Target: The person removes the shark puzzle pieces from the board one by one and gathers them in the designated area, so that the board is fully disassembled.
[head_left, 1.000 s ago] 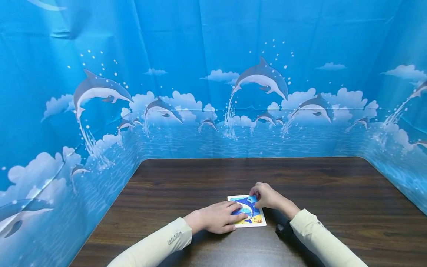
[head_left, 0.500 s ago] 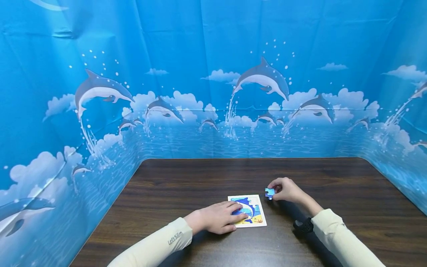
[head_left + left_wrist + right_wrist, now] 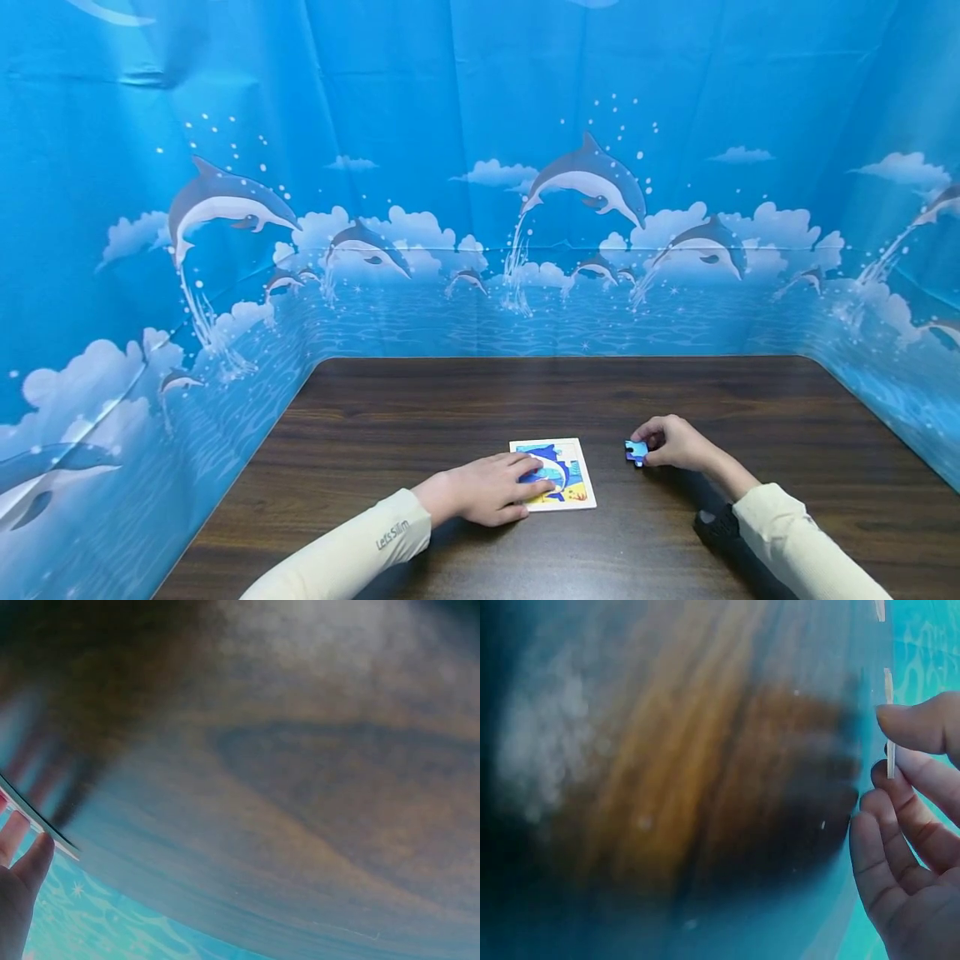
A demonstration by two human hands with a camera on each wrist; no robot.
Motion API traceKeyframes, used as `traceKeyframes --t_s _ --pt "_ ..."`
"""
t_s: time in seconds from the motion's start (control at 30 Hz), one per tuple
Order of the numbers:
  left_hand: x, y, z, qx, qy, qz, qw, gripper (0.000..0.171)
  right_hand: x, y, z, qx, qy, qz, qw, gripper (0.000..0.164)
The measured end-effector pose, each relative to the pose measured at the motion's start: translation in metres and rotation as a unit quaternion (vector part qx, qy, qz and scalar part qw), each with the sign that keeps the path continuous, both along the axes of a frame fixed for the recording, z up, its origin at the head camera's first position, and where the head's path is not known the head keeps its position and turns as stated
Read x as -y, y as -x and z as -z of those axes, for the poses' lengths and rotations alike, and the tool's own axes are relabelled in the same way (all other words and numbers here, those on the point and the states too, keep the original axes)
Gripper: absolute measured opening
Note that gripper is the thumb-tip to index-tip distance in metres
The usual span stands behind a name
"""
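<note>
A square jigsaw puzzle board [image 3: 590, 493] with a dolphin picture and a pale frame lies on the table. My left hand [image 3: 491, 489] rests on its left part, fingers spread over the picture and hiding some of it. At the board's upper right, a pale patch of bare backing shows. To the right of the board, my right hand [image 3: 678, 443] pinches a blue puzzle piece [image 3: 636, 452] between thumb and fingers. In the right wrist view the piece [image 3: 890, 757] is seen edge-on, close to the tabletop.
The dark wood-grain table [image 3: 420, 408] surrounds the board. A blue curtain [image 3: 420, 308] printed with dolphins and clouds stands along its back and sides. A black strap-like device [image 3: 716, 527] sits at the right wrist.
My right hand has lifted the blue puzzle piece out of the board's upper right and carried it right, then slightly nearer to me. My left hand has stayed on the board.
</note>
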State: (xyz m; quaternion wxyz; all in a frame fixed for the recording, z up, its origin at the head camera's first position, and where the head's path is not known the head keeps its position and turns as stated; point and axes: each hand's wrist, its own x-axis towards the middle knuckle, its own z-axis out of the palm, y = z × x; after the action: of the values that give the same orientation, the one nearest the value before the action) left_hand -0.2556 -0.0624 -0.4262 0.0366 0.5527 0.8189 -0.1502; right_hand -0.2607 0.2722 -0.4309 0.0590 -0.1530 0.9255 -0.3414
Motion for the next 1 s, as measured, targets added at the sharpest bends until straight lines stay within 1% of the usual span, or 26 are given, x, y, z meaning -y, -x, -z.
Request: traceKeyframes --t_s 0.17,0.27,0.4,0.57,0.73,0.87,1.0 --pt "-0.0007 -0.0010 -0.0007 0.007 0.002 -0.004 1.0000 0.052 -0.0006 0.0009 0.0013 -0.006 -0.016 0.006 1.000 0.023" --pt "-0.0001 -0.0013 -0.0014 -0.001 0.001 0.000 1.0000 0.052 -0.0010 0.0025 0.0011 -0.011 -0.025 0.000 1.000 0.023" --pt "0.0001 -0.0016 -0.0013 -0.006 -0.002 0.001 1.0000 0.052 -0.0010 0.0029 0.0001 -0.003 -0.030 0.002 1.000 0.023" --pt "0.0000 -0.0011 0.0002 -0.003 -0.001 -0.004 1.0000 0.052 -0.0002 0.0027 -0.0011 0.009 -0.034 0.007 0.999 0.024" --pt "0.0009 -0.0010 -0.0006 -0.010 -0.001 -0.003 0.9999 0.052 0.0014 0.0032 -0.0033 0.009 -0.040 0.010 0.999 0.025" --pt "0.0014 -0.0012 -0.0006 -0.020 -0.001 0.001 0.9998 0.052 0.0023 0.0030 -0.0040 0.008 -0.035 0.005 0.999 0.027" --pt "0.0010 -0.0015 0.0010 -0.006 0.005 -0.005 1.0000 0.053 0.0047 0.0023 -0.0037 0.011 -0.010 -0.001 1.000 0.030"
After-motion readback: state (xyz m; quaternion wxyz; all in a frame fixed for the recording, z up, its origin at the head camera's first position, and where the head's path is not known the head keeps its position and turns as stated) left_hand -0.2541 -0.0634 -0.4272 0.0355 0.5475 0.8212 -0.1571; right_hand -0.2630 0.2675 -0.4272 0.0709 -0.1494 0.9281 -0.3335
